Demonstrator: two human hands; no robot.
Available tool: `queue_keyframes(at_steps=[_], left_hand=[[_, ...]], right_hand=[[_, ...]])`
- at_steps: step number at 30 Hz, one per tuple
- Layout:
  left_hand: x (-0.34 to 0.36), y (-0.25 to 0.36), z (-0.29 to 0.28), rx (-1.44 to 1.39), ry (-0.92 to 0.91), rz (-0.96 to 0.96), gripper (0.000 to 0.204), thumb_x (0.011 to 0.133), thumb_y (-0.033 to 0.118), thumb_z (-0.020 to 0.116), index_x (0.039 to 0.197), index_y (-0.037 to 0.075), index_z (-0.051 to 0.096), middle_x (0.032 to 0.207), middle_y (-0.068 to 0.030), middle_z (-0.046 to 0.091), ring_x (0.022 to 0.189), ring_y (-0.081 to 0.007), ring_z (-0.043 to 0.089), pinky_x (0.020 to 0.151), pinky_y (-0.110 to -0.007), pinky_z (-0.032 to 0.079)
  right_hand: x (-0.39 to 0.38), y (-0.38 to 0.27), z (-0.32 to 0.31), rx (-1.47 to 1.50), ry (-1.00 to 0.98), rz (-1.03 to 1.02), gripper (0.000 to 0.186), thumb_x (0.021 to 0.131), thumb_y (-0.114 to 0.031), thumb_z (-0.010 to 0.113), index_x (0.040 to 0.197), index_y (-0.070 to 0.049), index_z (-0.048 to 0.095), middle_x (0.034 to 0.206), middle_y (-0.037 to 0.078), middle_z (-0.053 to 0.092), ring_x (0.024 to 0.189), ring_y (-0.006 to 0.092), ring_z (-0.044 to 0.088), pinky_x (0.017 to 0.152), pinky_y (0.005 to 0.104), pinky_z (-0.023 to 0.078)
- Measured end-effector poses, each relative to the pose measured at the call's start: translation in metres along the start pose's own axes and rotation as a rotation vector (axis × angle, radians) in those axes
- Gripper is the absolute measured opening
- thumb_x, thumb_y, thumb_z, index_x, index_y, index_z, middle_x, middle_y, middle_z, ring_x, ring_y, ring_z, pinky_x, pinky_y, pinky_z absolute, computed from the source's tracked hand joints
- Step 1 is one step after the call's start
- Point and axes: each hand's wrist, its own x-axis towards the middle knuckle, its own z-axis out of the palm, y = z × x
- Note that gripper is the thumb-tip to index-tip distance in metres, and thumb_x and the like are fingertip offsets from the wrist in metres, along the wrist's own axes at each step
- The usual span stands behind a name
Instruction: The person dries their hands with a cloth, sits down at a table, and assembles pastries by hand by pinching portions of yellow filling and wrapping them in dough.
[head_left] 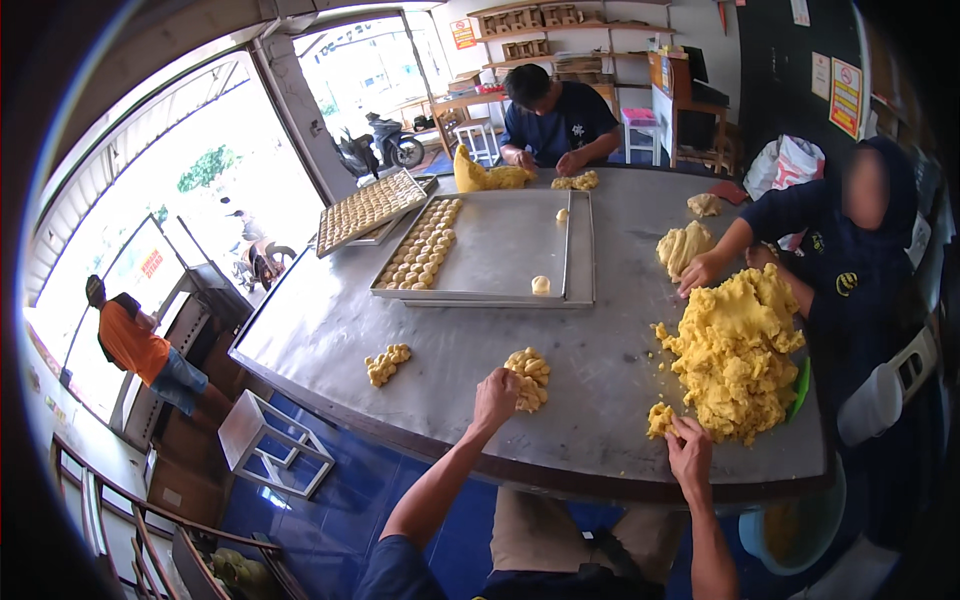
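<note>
My left hand [495,400] is at the near side of the table, fingers curled against a small heap of pale dough pieces [531,378]. Whatever its fingertips may hold is hidden. Farther right, my right hand [689,450] has its fingers closed on a small clump of yellow filling [660,420]. This clump lies at the near left edge of a big crumbly mound of the same yellow filling [738,345]. A second small heap of dough pieces [387,365] rests on the table to the left.
On the metal table [460,345] a baking tray [505,245] holds rows of dough balls. A fuller tray [370,210] leans behind it. One co-worker [560,125] sits opposite; another [850,240] reaches toward pale dough [685,248] at right. A stool [270,440] stands left.
</note>
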Motion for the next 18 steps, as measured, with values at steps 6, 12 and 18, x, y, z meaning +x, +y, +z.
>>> queue_keyframes(at_steps=[6, 12, 18], left_hand=[[-0.009, 0.012, -0.009, 0.357, -0.060, 0.240, 0.026, 0.094, 0.032, 0.068, 0.102, 0.008, 0.072, 0.104, -0.0122, 0.074, 0.097, -0.0349, 0.066, 0.086, -0.047, 0.050], [0.000, 0.035, -0.036, -0.501, 0.362, -0.047, 0.021, 0.101, 0.024, 0.063, 0.108, 0.005, 0.068, 0.095, -0.0111, 0.075, 0.096, -0.0301, 0.068, 0.086, -0.042, 0.052], [0.004, 0.010, -0.015, -0.106, 0.163, 0.109, 0.022, 0.101, 0.021, 0.063, 0.111, 0.002, 0.065, 0.087, -0.0171, 0.075, 0.084, -0.0358, 0.072, 0.079, -0.043, 0.055]], right_hand=[[0.006, 0.002, -0.007, -0.283, -0.036, -0.182, 0.035, 0.079, 0.002, 0.075, 0.113, 0.001, 0.076, 0.100, 0.014, 0.069, 0.091, 0.0348, 0.062, 0.086, 0.0424, 0.049], [-0.010, 0.004, -0.015, -0.369, -0.050, -0.114, 0.044, 0.085, 0.007, 0.065, 0.129, 0.007, 0.065, 0.125, 0.025, 0.059, 0.117, 0.0397, 0.058, 0.102, 0.0472, 0.047], [-0.025, -0.007, -0.014, -0.371, -0.095, -0.070, 0.043, 0.090, 0.005, 0.062, 0.133, 0.005, 0.064, 0.136, 0.028, 0.055, 0.118, 0.0442, 0.057, 0.104, 0.0488, 0.046]])
